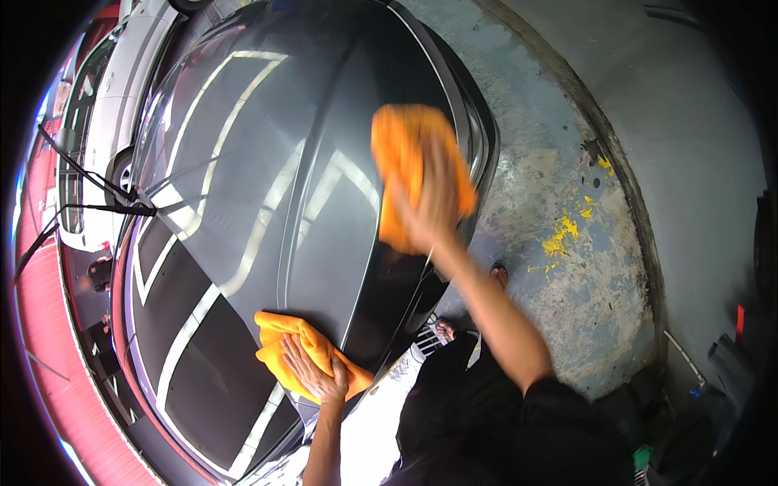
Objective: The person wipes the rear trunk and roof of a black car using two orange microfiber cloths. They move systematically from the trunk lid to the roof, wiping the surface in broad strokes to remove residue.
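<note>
Under my left hand (314,368) lies a folded orange cloth (279,326), resting on the dark grey car hood (258,170) near its close edge. The fingers of that hand are stretched flat over the cloth. Farther forward and to the right, my right hand (433,206) presses a second orange cloth (397,130) against the front of the hood. Its thumb stands apart from the extended fingers. This hand and its cloth are blurred by motion, and part of the cloth is hidden under the palm.
Raised wiper arms (93,208) stick out by the windshield at left. A white vehicle (121,89) stands beyond them. At right, a worn concrete floor (527,154) with yellow paint spots meets a curved ledge (604,130). A pipe (685,356) and dark items lie lower right.
</note>
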`<state>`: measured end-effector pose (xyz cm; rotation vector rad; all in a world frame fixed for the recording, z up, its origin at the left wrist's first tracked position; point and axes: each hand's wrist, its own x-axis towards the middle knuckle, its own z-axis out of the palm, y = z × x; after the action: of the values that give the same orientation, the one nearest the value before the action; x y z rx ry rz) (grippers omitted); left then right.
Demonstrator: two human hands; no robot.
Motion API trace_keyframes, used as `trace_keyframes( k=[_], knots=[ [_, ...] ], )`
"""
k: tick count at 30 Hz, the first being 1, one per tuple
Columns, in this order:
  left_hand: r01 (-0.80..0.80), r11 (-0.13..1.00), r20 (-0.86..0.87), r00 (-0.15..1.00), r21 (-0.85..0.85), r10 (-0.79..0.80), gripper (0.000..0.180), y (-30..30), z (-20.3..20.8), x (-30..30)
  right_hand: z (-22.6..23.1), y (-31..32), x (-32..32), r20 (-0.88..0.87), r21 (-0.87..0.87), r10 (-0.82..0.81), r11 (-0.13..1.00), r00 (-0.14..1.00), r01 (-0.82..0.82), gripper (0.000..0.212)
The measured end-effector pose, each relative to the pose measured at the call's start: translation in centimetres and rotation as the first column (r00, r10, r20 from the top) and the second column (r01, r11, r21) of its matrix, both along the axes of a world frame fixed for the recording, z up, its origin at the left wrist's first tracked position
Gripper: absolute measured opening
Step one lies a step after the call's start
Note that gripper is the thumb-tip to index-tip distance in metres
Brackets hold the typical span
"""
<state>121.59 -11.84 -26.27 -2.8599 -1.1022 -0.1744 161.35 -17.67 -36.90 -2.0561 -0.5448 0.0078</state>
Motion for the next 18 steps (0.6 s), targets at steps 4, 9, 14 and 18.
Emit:
trace_keyframes(
  k=[4, 9, 14, 18],
  knots=[
    [0.060, 0.998, 0.023, 0.998, -0.003, -0.060, 0.086, 1.6, 0.0, 1.6, -2.0, 4.4, 22.9, 0.101, 0.032, 0.057, 0.998, 0.993, -0.061, 0.085],
    [-0.007, 1.000, -0.005, 1.000, -0.025, 0.007, 0.087, 0.8, 0.3, 0.7, 0.0, 2.1, 7.4, 0.023, 0.077, -0.008, 0.997, 1.000, 0.006, 0.081],
    [-0.053, 0.997, -0.002, 0.999, -0.062, 0.053, 0.091, 0.6, 0.4, -0.6, 0.8, -5.2, -18.8, -0.076, 0.157, 0.320, 0.939, 0.944, -0.306, 0.096],
    [-0.036, 0.996, 0.001, 0.999, -0.087, 0.036, 0.095, 0.6, 0.4, -1.0, 1.9, 2.3, -0.4, -0.022, 0.121, 0.097, 0.988, 0.995, -0.094, 0.089]
  ],
)
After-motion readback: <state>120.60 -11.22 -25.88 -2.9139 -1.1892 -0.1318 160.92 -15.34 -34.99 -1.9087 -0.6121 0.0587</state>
